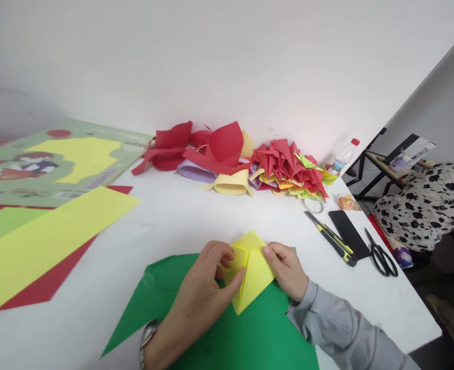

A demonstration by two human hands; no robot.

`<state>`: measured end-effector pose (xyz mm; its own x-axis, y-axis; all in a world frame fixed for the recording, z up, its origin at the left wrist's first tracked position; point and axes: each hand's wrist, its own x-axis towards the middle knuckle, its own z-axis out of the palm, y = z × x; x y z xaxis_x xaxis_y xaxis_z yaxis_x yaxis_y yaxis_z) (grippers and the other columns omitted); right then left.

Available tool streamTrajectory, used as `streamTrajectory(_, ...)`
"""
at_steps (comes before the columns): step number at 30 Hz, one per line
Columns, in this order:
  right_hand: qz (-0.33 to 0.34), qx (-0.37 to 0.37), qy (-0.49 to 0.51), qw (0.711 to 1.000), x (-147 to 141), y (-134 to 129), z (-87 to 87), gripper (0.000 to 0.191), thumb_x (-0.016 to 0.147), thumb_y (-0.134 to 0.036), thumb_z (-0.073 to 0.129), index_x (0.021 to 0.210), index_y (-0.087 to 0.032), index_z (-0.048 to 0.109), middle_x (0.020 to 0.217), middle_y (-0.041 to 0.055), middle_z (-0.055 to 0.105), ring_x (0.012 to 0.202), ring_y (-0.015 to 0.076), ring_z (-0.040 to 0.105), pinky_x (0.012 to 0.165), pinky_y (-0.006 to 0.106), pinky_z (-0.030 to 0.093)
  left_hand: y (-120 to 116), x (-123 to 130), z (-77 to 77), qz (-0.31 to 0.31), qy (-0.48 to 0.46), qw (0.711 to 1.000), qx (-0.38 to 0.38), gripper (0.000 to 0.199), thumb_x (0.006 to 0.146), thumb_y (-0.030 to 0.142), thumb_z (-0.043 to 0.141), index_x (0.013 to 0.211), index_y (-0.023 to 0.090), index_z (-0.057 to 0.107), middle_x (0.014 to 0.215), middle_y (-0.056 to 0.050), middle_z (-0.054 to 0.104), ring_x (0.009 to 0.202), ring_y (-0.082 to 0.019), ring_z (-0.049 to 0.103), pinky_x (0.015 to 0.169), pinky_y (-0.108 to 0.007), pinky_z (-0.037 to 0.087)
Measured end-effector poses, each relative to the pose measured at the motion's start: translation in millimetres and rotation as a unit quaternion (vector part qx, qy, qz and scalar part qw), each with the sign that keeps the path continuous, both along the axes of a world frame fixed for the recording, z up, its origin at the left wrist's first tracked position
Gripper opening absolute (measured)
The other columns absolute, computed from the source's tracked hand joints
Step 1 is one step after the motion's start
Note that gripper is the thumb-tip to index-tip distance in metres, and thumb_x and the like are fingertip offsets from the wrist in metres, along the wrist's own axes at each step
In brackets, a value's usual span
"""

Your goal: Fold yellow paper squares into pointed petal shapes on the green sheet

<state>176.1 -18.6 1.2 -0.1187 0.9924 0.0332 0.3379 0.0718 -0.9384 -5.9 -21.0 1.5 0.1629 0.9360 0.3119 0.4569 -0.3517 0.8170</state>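
A small piece of yellow paper, folded into a kite-like shape with a crease down its middle, is held between my two hands. My left hand pinches its left flap between thumb and fingers. At the upper right edge, my right hand grips the paper with the thumb on top; its other fingers are partly hidden. Beneath both hands lies a large green sheet on the white table.
Yellow strips and red sheets lie left, beside a printed green board. Red paper shapes and folded pieces line the wall. Rightward are a tape roll, utility knife, black phone-like slab, scissors and bottle.
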Motion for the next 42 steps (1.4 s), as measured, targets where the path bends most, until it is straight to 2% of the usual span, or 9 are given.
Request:
streamTrajectory(7, 0.003, 0.007, -0.013, 1.0, 8.6, 5.2, -4.6, 0.048, 0.09, -0.058, 0.044, 0.063, -0.019, 0.048, 0.056, -0.0048, 0.037, 0.054, 0.0101, 0.035, 0.05, 0.023, 0.03, 8.9, -4.8, 1.1, -0.007, -0.17, 0.953, -0.252, 0.046, 0.066, 0.029, 0.052, 0.11, 0.019, 0.047, 0.076, 0.0, 0.064, 0.058, -0.018, 0.063, 0.052, -0.03, 0.051)
streamTrajectory(11, -0.004, 0.12, -0.107, 0.987, 13.1, 3.4, -6.0, 0.023, 0.091, -0.037, 0.049, 0.093, -0.017, 0.061, 0.08, 0.003, 0.06, 0.071, 0.0156, 0.053, 0.065, 0.027, 0.045, 14.3, -8.6, -7.6, -0.028, -0.109, 0.982, -0.149, 0.049, 0.063, 0.02, 0.044, 0.11, 0.019, 0.056, 0.103, -0.008, 0.066, 0.063, -0.016, 0.062, 0.05, -0.028, 0.05)
streamTrajectory(14, 0.033, 0.256, -0.252, 0.933, 13.1, -0.7, -6.8, 0.041, 0.087, -0.014, 0.047, 0.128, -0.019, 0.051, 0.121, 0.0135, 0.056, 0.108, 0.0236, 0.051, 0.091, 0.039, 0.045, 13.2, -7.9, -12.4, -0.058, -0.039, 0.997, -0.042, 0.032, 0.068, 0.017, 0.042, 0.091, 0.019, 0.065, 0.109, -0.009, 0.062, 0.067, -0.015, 0.063, 0.049, -0.025, 0.049)
streamTrajectory(18, 0.09, 0.325, -0.415, 0.845, 9.4, -6.7, -9.0, 0.037, 0.083, -0.008, 0.053, 0.116, -0.024, 0.06, 0.138, 0.0145, 0.045, 0.127, 0.031, 0.038, 0.1, 0.053, 0.034, 10.9, -4.6, -12.0, -0.069, 0.007, 0.998, 0.011, 0.03, 0.076, 0.017, 0.04, 0.092, 0.015, 0.065, 0.101, -0.009, 0.062, 0.051, -0.009, 0.057, 0.048, -0.024, 0.05)
streamTrajectory(22, 0.077, 0.372, -0.439, 0.814, 8.7, -8.0, -7.5, 0.019, 0.086, -0.011, 0.051, 0.094, -0.021, 0.064, 0.128, 0.0128, 0.055, 0.126, 0.0275, 0.04, 0.102, 0.051, 0.031, 9.3, -3.0, -9.1, -0.091, 0.031, 0.994, 0.043, 0.028, 0.08, 0.017, 0.039, 0.086, 0.015, 0.066, 0.089, -0.006, 0.062, 0.057, -0.012, 0.06, 0.049, -0.022, 0.05)
streamTrajectory(27, 0.082, 0.427, -0.312, 0.844, 17.6, -9.1, 3.6, 0.014, 0.078, -0.012, 0.046, 0.071, -0.02, 0.056, 0.087, 0.0031, 0.067, 0.097, 0.0209, 0.056, 0.097, 0.045, 0.034, 5.6, -4.4, -7.5, -0.106, 0.095, 0.987, 0.074, 0.028, 0.084, 0.014, 0.036, 0.08, 0.016, 0.064, 0.082, -0.004, 0.058, 0.056, -0.012, 0.056, 0.049, -0.023, 0.048)
streamTrajectory(32, 0.047, 0.362, -0.303, 0.88, 19.9, -12.9, 5.4, 0.023, 0.081, -0.023, 0.05, 0.058, -0.02, 0.048, 0.055, -0.0009, 0.051, 0.068, 0.0174, 0.052, 0.086, 0.042, 0.038, 5.7, -7.2, -5.2, -0.117, 0.223, 0.956, 0.152, 0.028, 0.085, 0.01, 0.038, 0.072, 0.017, 0.061, 0.079, -0.007, 0.058, 0.073, -0.022, 0.058, 0.064, -0.036, 0.051)
streamTrajectory(36, 0.024, 0.288, -0.359, 0.888, 17.4, -13.1, 0.7, 0.013, 0.081, -0.024, 0.053, 0.086, -0.016, 0.061, 0.082, 0.0082, 0.061, 0.082, 0.0229, 0.053, 0.079, 0.041, 0.041, 8.3, -9.1, -9.7, -0.101, 0.261, 0.94, 0.196, 0.029, 0.083, 0.007, 0.041, 0.097, 0.016, 0.065, 0.1, -0.011, 0.064, 0.091, -0.028, 0.058, 0.075, -0.043, 0.051)
streamTrajectory(42, 0.052, 0.229, -0.36, 0.903, 20.0, -12.9, -0.7, 0.048, 0.08, -0.021, 0.054, 0.127, -0.012, 0.05, 0.115, 0.0137, 0.059, 0.106, 0.0281, 0.049, 0.089, 0.044, 0.039, 13.9, -11.6, -23.2, -0.127, 0.241, 0.939, 0.21, 0.048, 0.083, 0.007, 0.039, 0.129, 0.014, 0.049, 0.124, -0.011, 0.063, 0.115, -0.026, 0.054, 0.094, -0.042, 0.046)
